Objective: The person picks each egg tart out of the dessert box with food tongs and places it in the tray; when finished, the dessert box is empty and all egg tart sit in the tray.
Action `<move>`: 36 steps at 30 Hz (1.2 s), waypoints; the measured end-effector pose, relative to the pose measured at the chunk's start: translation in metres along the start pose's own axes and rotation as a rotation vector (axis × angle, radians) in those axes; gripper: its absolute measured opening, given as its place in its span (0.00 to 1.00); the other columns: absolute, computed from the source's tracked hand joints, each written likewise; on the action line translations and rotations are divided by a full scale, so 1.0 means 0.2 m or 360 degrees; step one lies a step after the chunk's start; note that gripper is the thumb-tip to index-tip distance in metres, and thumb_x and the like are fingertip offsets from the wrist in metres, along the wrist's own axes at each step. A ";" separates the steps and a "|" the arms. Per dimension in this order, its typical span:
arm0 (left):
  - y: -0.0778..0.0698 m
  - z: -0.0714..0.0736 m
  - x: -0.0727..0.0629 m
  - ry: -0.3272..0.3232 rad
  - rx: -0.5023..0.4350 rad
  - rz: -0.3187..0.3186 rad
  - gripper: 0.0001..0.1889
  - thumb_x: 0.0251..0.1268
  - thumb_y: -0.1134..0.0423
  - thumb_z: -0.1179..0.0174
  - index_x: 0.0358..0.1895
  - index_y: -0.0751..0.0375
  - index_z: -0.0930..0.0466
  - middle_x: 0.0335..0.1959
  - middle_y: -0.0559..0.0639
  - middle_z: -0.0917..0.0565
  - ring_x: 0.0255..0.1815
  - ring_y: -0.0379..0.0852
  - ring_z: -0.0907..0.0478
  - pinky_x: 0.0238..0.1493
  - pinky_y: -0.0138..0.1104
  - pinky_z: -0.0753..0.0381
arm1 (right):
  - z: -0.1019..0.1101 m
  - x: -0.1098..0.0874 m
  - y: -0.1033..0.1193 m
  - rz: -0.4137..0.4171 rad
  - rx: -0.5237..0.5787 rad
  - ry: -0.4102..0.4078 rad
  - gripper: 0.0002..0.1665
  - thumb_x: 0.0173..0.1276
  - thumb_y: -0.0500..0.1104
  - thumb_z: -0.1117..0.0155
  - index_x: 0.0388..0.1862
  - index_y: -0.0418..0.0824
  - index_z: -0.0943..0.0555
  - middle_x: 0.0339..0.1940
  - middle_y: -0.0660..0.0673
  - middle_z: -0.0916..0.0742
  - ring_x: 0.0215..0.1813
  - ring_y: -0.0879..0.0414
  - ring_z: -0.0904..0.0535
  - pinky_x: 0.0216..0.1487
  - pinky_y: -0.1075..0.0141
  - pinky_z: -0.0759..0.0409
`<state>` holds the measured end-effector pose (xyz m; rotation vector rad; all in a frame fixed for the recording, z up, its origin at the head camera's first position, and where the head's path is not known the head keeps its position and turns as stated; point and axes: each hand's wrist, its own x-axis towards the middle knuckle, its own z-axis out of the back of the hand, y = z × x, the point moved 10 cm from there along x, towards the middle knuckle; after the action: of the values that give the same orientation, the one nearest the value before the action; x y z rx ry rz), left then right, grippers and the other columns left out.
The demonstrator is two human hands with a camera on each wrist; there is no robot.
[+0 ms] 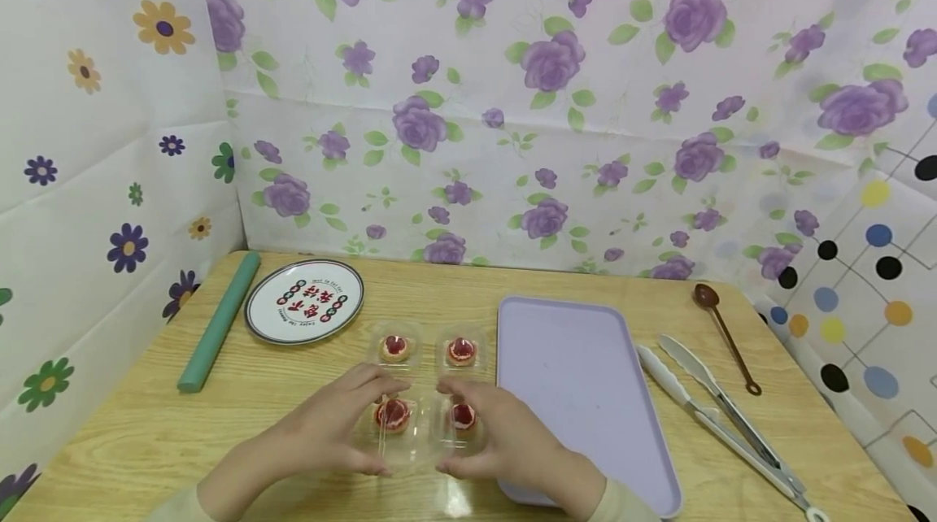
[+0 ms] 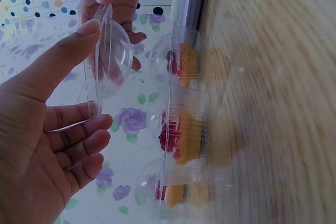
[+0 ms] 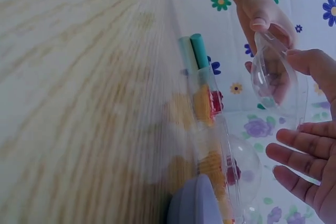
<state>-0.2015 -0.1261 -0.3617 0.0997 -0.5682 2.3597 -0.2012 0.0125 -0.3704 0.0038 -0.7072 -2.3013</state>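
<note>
Between them, my left hand (image 1: 329,424) and right hand (image 1: 505,432) hold a clear plastic domed lid (image 2: 119,53) above the table. Each pinches an edge with the thumb on top and fingers beneath. In both wrist views the lid's dome (image 3: 268,80) bulges down towards the table. Below stand several small red-topped tarts with pale orange cases, in clear plastic boxes. Two lie farther off, a left tart (image 1: 394,347) and a right tart (image 1: 462,351). A near left tart (image 1: 393,415) and a near right tart (image 1: 464,416) show between my hands, the latter partly covered by my right hand.
A lilac tray (image 1: 578,392) lies right of the boxes, close to my right hand. Beyond it are metal tongs (image 1: 721,416) and a brown spoon (image 1: 725,331). At the back left are a white plate (image 1: 271,319) with red lettering and a green roll (image 1: 220,323).
</note>
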 end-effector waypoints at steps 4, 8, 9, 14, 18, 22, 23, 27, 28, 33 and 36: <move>-0.02 0.01 -0.02 0.0004 0.0037 -0.0058 0.42 0.37 0.40 0.26 0.60 0.55 0.27 0.55 0.43 0.25 0.56 0.42 0.27 0.57 0.41 0.21 | -0.02 -0.01 0.01 -0.0024 -0.0002 0.0045 0.47 0.55 0.65 0.31 0.69 0.45 0.33 0.63 0.51 0.21 0.59 0.56 0.22 0.59 0.60 0.21; -0.04 0.02 -0.05 0.0010 0.0029 -0.0106 0.41 0.37 0.38 0.26 0.58 0.55 0.25 0.51 0.41 0.24 0.51 0.38 0.27 0.53 0.37 0.20 | -0.03 -0.01 0.05 0.0023 -0.0005 0.0026 0.45 0.53 0.64 0.29 0.65 0.46 0.30 0.60 0.51 0.19 0.54 0.59 0.22 0.54 0.66 0.20; -0.04 0.02 -0.05 0.0017 0.0022 -0.0112 0.41 0.37 0.38 0.27 0.58 0.55 0.25 0.51 0.40 0.24 0.50 0.38 0.27 0.52 0.36 0.19 | -0.03 -0.01 0.06 0.0046 -0.0011 0.0020 0.44 0.53 0.64 0.28 0.64 0.45 0.29 0.59 0.51 0.19 0.53 0.60 0.22 0.54 0.67 0.20; -0.05 0.03 -0.09 0.0051 0.0020 -0.0148 0.39 0.37 0.35 0.28 0.55 0.52 0.23 0.49 0.37 0.24 0.48 0.35 0.28 0.49 0.34 0.19 | -0.07 -0.02 0.11 0.0120 -0.0057 0.0010 0.44 0.51 0.63 0.26 0.62 0.43 0.27 0.55 0.51 0.20 0.50 0.61 0.22 0.50 0.72 0.20; -0.05 0.03 -0.12 0.0061 0.0026 -0.0169 0.37 0.37 0.36 0.28 0.53 0.49 0.22 0.48 0.34 0.27 0.48 0.33 0.29 0.48 0.31 0.20 | -0.10 -0.02 0.14 0.0140 -0.0116 0.0003 0.44 0.49 0.63 0.26 0.61 0.43 0.27 0.52 0.52 0.21 0.49 0.62 0.23 0.49 0.73 0.21; -0.04 0.02 -0.16 0.0084 0.0006 -0.0165 0.37 0.39 0.36 0.29 0.56 0.47 0.23 0.48 0.34 0.29 0.48 0.32 0.30 0.48 0.30 0.20 | -0.14 -0.03 0.16 0.0132 -0.0161 0.0044 0.45 0.49 0.66 0.27 0.61 0.44 0.27 0.52 0.52 0.21 0.53 0.62 0.24 0.50 0.71 0.21; -0.04 0.01 -0.17 0.0090 0.0003 -0.0160 0.37 0.39 0.36 0.29 0.57 0.47 0.23 0.49 0.34 0.29 0.48 0.32 0.30 0.48 0.31 0.20 | -0.16 -0.03 0.16 0.0128 -0.0169 0.0064 0.45 0.49 0.66 0.27 0.61 0.44 0.27 0.52 0.52 0.21 0.53 0.62 0.24 0.51 0.71 0.20; -0.04 -0.01 -0.20 0.0083 -0.0001 -0.0207 0.37 0.42 0.35 0.31 0.56 0.52 0.23 0.48 0.36 0.29 0.47 0.32 0.30 0.47 0.30 0.20 | -0.20 -0.03 0.17 0.0124 -0.0246 0.0141 0.47 0.48 0.69 0.28 0.61 0.43 0.27 0.54 0.50 0.20 0.56 0.61 0.24 0.51 0.69 0.19; -0.04 -0.02 -0.20 0.0082 0.0000 -0.0229 0.37 0.44 0.34 0.32 0.56 0.54 0.23 0.47 0.36 0.29 0.47 0.32 0.30 0.46 0.30 0.20 | -0.21 -0.03 0.17 0.0127 -0.0275 0.0152 0.47 0.48 0.69 0.29 0.61 0.43 0.27 0.54 0.50 0.20 0.56 0.60 0.23 0.51 0.69 0.19; -0.05 -0.05 -0.23 0.0048 0.0009 -0.0338 0.38 0.46 0.32 0.35 0.53 0.59 0.22 0.46 0.40 0.28 0.46 0.32 0.30 0.44 0.29 0.20 | -0.24 -0.04 0.17 0.0166 -0.0357 0.0191 0.46 0.50 0.70 0.31 0.60 0.44 0.26 0.52 0.52 0.18 0.53 0.63 0.22 0.48 0.73 0.20; -0.05 -0.06 -0.23 0.0030 0.0002 -0.0373 0.38 0.46 0.31 0.35 0.53 0.60 0.22 0.46 0.40 0.28 0.46 0.32 0.30 0.42 0.28 0.21 | -0.27 -0.03 0.17 0.0178 -0.0387 0.0227 0.44 0.52 0.70 0.33 0.59 0.44 0.25 0.51 0.53 0.18 0.50 0.65 0.23 0.46 0.76 0.21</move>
<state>-0.1589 -0.1433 -0.3802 0.1373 -0.5164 2.1317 -0.1633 -0.0298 -0.4006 0.0153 -0.3439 -2.2394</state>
